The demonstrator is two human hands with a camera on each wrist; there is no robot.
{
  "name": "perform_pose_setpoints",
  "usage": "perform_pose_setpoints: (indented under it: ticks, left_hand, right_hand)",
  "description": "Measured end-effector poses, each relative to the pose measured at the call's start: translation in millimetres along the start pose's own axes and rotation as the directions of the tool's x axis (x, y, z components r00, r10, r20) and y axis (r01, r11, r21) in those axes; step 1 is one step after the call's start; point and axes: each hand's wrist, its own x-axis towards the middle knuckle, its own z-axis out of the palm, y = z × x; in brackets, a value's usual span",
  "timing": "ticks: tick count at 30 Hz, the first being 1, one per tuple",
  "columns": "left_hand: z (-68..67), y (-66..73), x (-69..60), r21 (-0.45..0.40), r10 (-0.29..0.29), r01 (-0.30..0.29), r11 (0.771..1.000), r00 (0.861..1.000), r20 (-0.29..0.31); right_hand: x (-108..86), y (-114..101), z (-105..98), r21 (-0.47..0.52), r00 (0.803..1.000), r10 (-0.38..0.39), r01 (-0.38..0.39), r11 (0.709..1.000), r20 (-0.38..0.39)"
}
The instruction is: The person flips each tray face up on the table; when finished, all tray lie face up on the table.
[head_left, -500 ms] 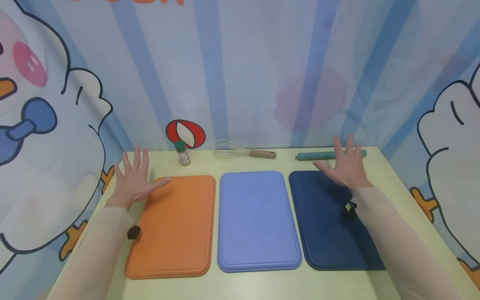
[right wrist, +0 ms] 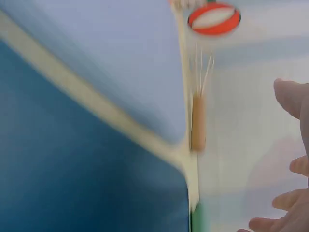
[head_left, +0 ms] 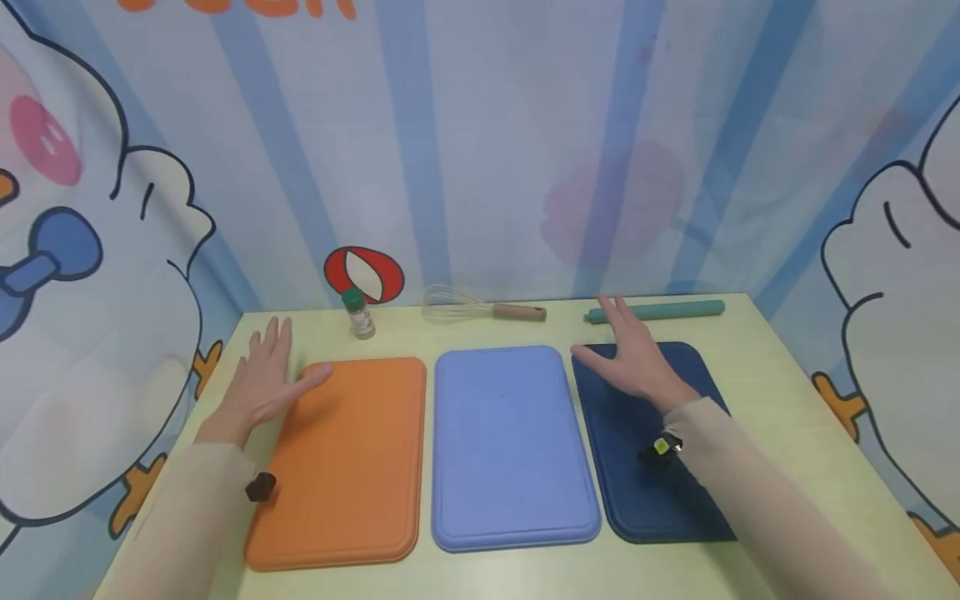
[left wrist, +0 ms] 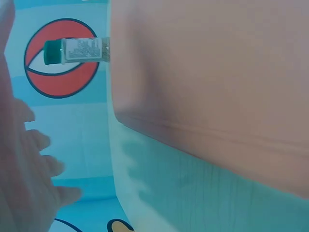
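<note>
Landmark is the periwinkle rounded rectangular board (head_left: 513,446), lying on the pale yellow table (head_left: 795,417). Left hand (head_left: 258,387) is hovering left of it, near the flat orange rounded rectangular board (head_left: 345,475); fingers spreading, thumb sticking out, gripping nothing. Right hand (head_left: 636,360) is hovering right of it, above the flat navy rounded rectangular board (head_left: 667,504); fingers extending, thumb apart, also gripping nothing. Orange board is lying just left of the landmark, navy board just right. Behind the landmark: wire whisk with brown handle (head_left: 506,312) lying sideways; clear green-capped jar (head_left: 360,321) standing back-left; teal rod (head_left: 671,311) lying back-right.
</note>
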Motion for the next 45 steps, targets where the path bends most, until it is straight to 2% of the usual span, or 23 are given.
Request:
perform_pose_setpoints:
  ticks: [5, 11, 18, 24, 29, 36, 40, 45]
  left_hand:
    - [-1.8, 3.4, -5.9, -0.035, -0.025, 0.028, 0.999, 0.995, 0.096]
    - [-3.3, -0.7, -13.4, -0.009, -0.015, 0.017, 1.0, 0.991, 0.136]
    - [-2.7, -10.6, -17.7, -0.039, 0.01, -0.004, 0.999, 0.989, 0.15]
    - [-1.0, -14.7, -17.5, -0.066, 0.031, -0.02, 0.998, 0.985, 0.171]
    - [0.4, -15.1, -18.0, -0.085, 0.049, -0.033, 0.996, 0.98, 0.195]
    - [0.8, -14.6, -19.0, -0.111, 0.061, -0.039, 0.993, 0.977, 0.205]
    - [1.3, -14.0, -20.7, -0.14, 0.083, -0.054, 0.989, 0.974, 0.212]
    - [5.4, -14.1, -24.2, -0.192, 0.114, -0.07, 0.979, 0.968, 0.224]
  right_hand:
    - [-4.3, -36.4, 20.9, 0.068, 0.997, -0.073, 0.07, 0.995, 0.036]
    - [-8.7, -74.6, 50.5, 0.15, 0.985, -0.135, 0.119, 0.982, 0.103]
    - [-11.4, -117.8, 87.1, 0.19, 0.951, -0.242, 0.206, 0.96, 0.194]
    - [-13.3, -150.5, 115.0, 0.206, 0.915, -0.292, 0.24, 0.949, 0.279]
    - [-17.8, -166.9, 135.1, 0.232, 0.884, -0.303, 0.231, 0.945, 0.355]
    - [-25.4, -182.6, 154.7, 0.204, 0.856, -0.303, 0.236, 0.95, 0.419]
    - [-28.8, -187.8, 162.6, 0.179, 0.858, -0.288, 0.232, 0.956, 0.426]
    - [-31.2, -193.0, 167.1, 0.168, 0.865, -0.247, 0.191, 0.967, 0.437]
